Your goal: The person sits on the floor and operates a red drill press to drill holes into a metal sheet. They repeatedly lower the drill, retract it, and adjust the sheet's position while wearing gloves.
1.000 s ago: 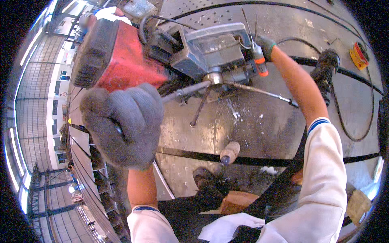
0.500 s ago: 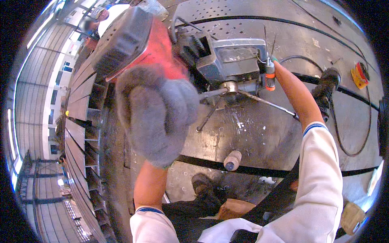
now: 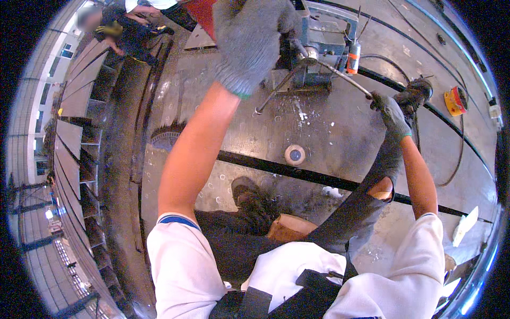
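Observation:
A drill press-like machine with a red housing (image 3: 202, 16) and a blue-grey body (image 3: 325, 40) stands on the metal plate. Three metal spokes spread from its round hub (image 3: 309, 55). My left hand (image 3: 249, 40), in a grey knit glove, is curled at the upper-left spoke (image 3: 301, 49); its fingertips are partly hidden. In its own grey glove, my right hand (image 3: 392, 114) grips the end of the lower-right spoke (image 3: 345, 77). The third spoke (image 3: 276, 91) points down left, untouched. An orange-and-clear bottle (image 3: 353, 57) with a thin nozzle is at the machine's right side.
A capped bottle (image 3: 295, 154) stands on the plate before me. To the right are a yellow-and-red tub (image 3: 455, 101) and a black cable (image 3: 461, 151). Dark slots cross the plate. Stacked steel beams (image 3: 74, 141) line the left; another person (image 3: 127, 32) crouches at upper left.
My right hand has come from behind the machine down to the lower-right spoke. My left hand has moved up and away, and my view has shifted so the machine sits higher.

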`<action>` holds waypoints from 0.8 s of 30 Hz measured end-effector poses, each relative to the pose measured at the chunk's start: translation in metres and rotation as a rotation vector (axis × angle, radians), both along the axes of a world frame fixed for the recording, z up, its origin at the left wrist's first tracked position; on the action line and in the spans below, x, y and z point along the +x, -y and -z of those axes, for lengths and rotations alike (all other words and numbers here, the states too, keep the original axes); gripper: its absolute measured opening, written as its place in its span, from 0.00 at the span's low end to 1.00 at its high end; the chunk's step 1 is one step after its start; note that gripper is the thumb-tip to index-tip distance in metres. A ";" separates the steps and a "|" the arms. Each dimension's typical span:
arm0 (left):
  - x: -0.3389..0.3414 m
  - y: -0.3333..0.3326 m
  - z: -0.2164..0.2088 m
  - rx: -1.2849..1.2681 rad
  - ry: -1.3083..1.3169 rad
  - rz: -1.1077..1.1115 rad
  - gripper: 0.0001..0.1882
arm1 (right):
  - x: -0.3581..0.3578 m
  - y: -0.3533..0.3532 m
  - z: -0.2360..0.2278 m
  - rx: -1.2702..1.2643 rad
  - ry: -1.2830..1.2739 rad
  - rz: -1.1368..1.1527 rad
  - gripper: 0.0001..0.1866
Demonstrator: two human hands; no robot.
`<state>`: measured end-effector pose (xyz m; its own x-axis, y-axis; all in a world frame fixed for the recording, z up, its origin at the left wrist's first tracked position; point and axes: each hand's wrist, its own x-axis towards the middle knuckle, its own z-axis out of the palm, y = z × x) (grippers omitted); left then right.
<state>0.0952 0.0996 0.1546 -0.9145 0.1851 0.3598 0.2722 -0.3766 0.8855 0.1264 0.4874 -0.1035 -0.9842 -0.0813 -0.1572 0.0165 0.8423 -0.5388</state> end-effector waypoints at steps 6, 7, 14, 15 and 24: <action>-0.030 0.017 0.028 0.123 -0.130 0.032 0.09 | -0.001 0.017 -0.016 0.086 -0.084 0.067 0.23; -0.031 0.019 0.032 0.142 -0.145 0.030 0.09 | -0.004 0.010 -0.015 0.085 -0.053 0.086 0.23; -0.031 0.029 0.039 0.275 -0.130 0.131 0.10 | -0.003 0.011 -0.023 0.104 -0.019 0.146 0.20; -0.033 0.033 0.042 0.335 -0.132 0.197 0.10 | -0.004 0.019 -0.027 0.147 -0.008 0.144 0.20; -0.057 0.105 0.063 0.059 -0.129 -0.053 0.11 | -0.032 0.127 -0.125 0.044 -0.553 -0.114 0.22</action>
